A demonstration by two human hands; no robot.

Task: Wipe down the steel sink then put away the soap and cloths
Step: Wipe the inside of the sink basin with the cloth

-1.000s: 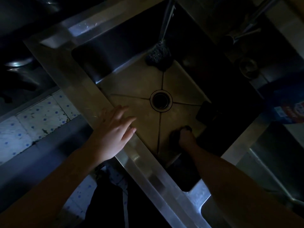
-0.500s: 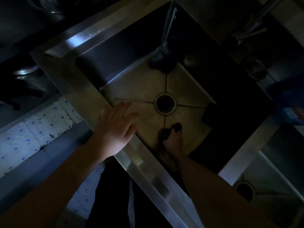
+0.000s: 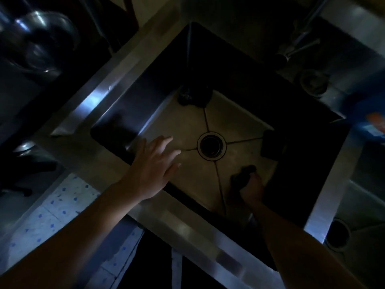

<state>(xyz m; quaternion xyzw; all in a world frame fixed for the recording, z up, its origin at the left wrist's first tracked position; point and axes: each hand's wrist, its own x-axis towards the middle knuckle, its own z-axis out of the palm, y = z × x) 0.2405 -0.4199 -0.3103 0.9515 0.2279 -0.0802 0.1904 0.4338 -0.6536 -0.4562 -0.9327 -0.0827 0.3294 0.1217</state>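
Observation:
The scene is very dark. A square steel sink [image 3: 108, 97] lies below me, its drain [image 3: 211, 147] at the middle of the basin floor. Down on that floor, near the right wall, my right hand [image 3: 253, 187] grips a dark scrubbing pad [image 3: 242, 177]. My left hand [image 3: 154, 167] hovers with straight, spread fingers over the sink's near-left rim. A dark scourer [image 3: 194, 95] sits in the far corner of the basin. A dark flat block [image 3: 270, 146] leans against the right wall; what it is cannot be made out.
A tap [image 3: 300, 45] stands behind the sink at the upper right. A blue packet [image 3: 373, 122] lies on the right edge. A second basin with its own drain [image 3: 337, 236] adjoins at the lower right. Steel bowls [image 3: 39, 38] sit at the upper left. Tiled floor shows lower left.
My right hand slid the pad left across the basin floor, then back toward the right wall. My left hand stayed over the near-left rim. The view tilted and shifted.

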